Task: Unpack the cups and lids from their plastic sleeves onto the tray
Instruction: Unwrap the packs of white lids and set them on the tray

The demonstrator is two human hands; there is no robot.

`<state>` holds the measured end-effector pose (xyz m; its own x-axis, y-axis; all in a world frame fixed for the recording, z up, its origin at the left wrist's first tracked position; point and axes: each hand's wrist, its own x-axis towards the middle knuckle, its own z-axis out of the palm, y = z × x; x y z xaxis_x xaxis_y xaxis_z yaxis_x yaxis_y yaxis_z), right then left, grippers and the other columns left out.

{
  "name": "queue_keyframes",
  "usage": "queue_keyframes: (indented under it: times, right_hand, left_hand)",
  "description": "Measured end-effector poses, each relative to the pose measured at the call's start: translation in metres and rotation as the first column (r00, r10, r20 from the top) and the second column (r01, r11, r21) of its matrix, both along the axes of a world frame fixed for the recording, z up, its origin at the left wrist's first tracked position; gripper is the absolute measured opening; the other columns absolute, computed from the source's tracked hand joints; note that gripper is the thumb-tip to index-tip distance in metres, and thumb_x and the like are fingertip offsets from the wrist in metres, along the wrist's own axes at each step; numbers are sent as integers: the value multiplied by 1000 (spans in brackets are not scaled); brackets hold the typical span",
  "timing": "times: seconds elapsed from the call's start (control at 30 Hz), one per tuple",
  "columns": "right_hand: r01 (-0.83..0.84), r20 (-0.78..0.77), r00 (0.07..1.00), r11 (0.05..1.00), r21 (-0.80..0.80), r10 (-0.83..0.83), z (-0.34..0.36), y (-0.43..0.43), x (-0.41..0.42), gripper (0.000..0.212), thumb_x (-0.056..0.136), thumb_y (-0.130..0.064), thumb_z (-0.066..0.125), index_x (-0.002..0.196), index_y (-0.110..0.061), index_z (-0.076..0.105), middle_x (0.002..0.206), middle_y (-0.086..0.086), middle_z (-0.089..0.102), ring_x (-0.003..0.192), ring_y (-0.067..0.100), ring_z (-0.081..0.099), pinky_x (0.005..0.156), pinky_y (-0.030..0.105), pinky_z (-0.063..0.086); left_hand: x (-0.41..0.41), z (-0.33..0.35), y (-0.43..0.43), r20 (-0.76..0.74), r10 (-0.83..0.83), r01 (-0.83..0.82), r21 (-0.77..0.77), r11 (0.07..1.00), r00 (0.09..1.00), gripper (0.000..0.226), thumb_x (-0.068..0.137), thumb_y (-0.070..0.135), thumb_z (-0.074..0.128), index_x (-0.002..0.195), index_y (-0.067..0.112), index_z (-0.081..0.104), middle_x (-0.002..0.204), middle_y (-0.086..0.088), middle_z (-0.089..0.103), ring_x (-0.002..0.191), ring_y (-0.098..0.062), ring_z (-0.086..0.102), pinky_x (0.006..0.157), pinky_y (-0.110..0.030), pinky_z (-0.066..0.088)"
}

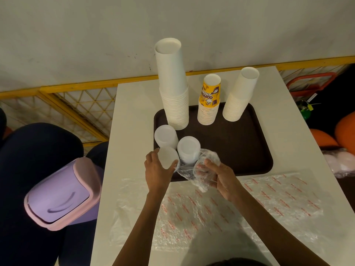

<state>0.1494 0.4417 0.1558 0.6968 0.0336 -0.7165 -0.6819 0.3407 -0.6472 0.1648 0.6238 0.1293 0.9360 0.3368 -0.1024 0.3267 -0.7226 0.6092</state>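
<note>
A dark brown tray lies on the white table. On it stand a tall white cup stack, a yellow printed cup stack and a shorter white cup stack. Two stacks of translucent lids stand at the tray's near left. My left hand grips a third lid stack at the tray's front left corner. My right hand holds a crumpled clear plastic sleeve just beside it.
Flattened plastic wrap with red print covers the near part of the table. A purple bin with a pink swing lid stands to the left, below table height. A yellow mesh fence runs behind. More bagged lids lie off the right edge.
</note>
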Motion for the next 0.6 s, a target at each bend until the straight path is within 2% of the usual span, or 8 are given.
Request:
queue_keyframes:
  times: [0.13,0.2,0.3,0.4,0.5,0.6]
  right_hand:
    - [4,0,1000,1000,3,-4,2,-1,1,37,86,-27,65,119,-12,62,107,9,70,89,20,69,55,24,52]
    - [-6,8,1000,1000,10,6,4,-1,1,38,84,-27,66,119,-11,62,107,10,70,89,20,68,56,25,52]
    - [-27,38,999,999,23,26,8,-1,0,49,76,-30,71,120,-12,61,111,11,69,95,23,67,64,29,55]
    - [-62,76,996,994,94,54,16,-2,1,42,81,-21,67,121,-12,59,113,11,68,101,26,66,71,33,56]
    - [-70,121,992,964,258,39,24,-6,-2,40,80,-16,60,120,-13,56,101,7,71,91,22,66,64,31,56]
    - [-34,93,996,887,461,-10,31,-11,-7,52,74,-24,63,123,-15,52,99,9,72,88,24,65,75,35,55]
  left_hand:
    - [0,1,-1,9,14,-14,-11,1000,1000,75,74,41,78,135,10,45,137,-10,48,122,-27,46,94,-39,46]
    - [-3,8,-4,101,47,-41,-62,997,994,67,78,40,75,132,10,48,135,-9,49,122,-25,46,93,-34,44]
    - [-12,31,-14,248,131,-55,-291,955,960,43,88,30,65,125,12,53,125,-2,54,113,-16,52,89,-26,43]
    - [-24,54,-29,242,138,-3,-487,874,960,27,94,27,55,118,16,56,116,2,59,101,-6,57,87,-30,53]
    - [-32,59,-37,86,188,-81,-674,734,978,24,98,33,44,111,21,60,111,-1,65,102,-16,63,89,-44,54]
    - [-36,63,-41,-180,219,-263,-854,448,959,45,100,44,31,111,15,63,111,-10,68,103,-26,64,93,-46,51]
